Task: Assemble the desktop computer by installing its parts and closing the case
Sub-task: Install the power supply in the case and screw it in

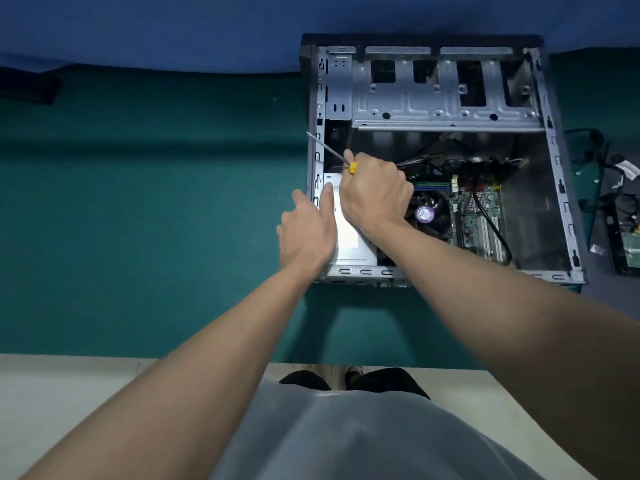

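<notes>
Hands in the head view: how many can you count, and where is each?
2. The left hand touches the silver power supply; the right hand grips a yellow-handled screwdriver above it. No others show.

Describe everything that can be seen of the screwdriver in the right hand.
The screwdriver has a thin silver shaft, metal by its look, and a yellow handle of which only the front end shows; the right hand grips the rest. The shaft slants away and leftward, its tip over the left wall of the open computer case. Whether the tip touches anything cannot be told.
</notes>
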A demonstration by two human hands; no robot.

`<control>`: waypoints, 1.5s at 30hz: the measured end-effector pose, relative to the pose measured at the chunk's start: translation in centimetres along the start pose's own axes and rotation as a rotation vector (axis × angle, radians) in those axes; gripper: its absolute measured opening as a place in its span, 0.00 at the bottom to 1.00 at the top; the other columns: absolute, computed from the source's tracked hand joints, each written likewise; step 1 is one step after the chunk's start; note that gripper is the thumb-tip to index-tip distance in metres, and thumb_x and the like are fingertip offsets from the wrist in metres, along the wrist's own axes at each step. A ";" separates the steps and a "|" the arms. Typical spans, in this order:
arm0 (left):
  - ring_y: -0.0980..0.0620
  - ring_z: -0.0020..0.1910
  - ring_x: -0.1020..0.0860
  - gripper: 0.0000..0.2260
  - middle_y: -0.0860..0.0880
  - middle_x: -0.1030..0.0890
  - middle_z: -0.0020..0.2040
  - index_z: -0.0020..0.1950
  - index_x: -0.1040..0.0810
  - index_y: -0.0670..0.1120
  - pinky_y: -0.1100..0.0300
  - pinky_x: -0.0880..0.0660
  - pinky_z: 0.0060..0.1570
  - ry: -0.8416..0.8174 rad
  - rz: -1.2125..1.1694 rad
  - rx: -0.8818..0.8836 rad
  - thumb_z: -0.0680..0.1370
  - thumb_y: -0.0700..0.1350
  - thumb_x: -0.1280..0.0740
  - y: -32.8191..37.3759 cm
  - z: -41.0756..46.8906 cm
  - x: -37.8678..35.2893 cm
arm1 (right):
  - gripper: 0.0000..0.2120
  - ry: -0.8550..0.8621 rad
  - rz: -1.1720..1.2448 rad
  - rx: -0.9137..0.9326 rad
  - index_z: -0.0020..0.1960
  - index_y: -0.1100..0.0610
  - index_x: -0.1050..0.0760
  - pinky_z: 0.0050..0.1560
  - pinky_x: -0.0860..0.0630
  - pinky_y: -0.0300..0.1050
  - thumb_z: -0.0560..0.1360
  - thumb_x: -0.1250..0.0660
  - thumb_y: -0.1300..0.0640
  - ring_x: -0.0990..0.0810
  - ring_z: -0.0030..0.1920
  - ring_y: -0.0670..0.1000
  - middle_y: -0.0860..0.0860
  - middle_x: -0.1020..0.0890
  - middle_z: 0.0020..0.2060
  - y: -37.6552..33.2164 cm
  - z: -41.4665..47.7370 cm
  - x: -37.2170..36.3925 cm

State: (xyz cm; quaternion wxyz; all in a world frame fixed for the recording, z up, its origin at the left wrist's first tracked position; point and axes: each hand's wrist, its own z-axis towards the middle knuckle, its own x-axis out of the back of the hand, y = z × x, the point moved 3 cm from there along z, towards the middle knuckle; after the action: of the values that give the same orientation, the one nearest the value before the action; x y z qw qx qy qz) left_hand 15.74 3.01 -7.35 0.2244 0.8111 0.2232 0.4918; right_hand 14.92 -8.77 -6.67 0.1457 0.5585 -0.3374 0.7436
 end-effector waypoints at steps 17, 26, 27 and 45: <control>0.40 0.45 0.31 0.20 0.37 0.23 0.47 0.51 0.38 0.47 0.49 0.37 0.43 0.036 0.082 -0.057 0.80 0.63 0.55 0.4 -0.5 0.1 | 0.07 -1.116 0.068 -0.026 0.38 0.60 0.28 0.33 0.33 0.41 0.70 0.44 0.64 0.29 0.36 0.54 0.58 0.27 0.36 0.2 6.4 -1.7; 0.41 0.38 0.31 0.18 0.50 0.36 0.31 0.47 0.43 0.49 0.50 0.34 0.39 0.059 0.105 -0.076 0.80 0.63 0.56 0.4 -0.2 0.0 | 0.11 -1.298 0.233 -0.042 0.33 0.54 0.27 0.30 0.34 0.37 0.74 0.39 0.59 0.29 0.27 0.47 0.47 0.24 0.25 1.4 6.6 -5.2; 0.41 0.38 0.31 0.18 0.50 0.35 0.31 0.47 0.43 0.49 0.51 0.34 0.39 0.059 0.107 -0.081 0.80 0.63 0.57 0.4 -0.1 0.0 | 0.12 -1.293 0.238 -0.044 0.32 0.54 0.27 0.28 0.34 0.36 0.74 0.39 0.59 0.29 0.26 0.46 0.46 0.25 0.23 1.6 6.6 -5.4; 0.39 0.42 0.29 0.19 0.38 0.22 0.46 0.49 0.39 0.48 0.51 0.37 0.40 0.062 0.134 -0.066 0.81 0.62 0.55 0.6 -0.4 0.1 | 0.15 -1.059 0.145 0.031 0.30 0.56 0.31 0.31 0.35 0.41 0.75 0.37 0.58 0.30 0.30 0.50 0.50 0.26 0.27 0.6 6.5 -1.7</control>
State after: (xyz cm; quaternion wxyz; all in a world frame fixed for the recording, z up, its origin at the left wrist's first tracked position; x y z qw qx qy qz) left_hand 15.51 2.66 -6.81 0.2105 0.8007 0.1588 0.5378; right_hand 19.88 -13.29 -7.46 -0.1043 0.8346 -0.3915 0.3732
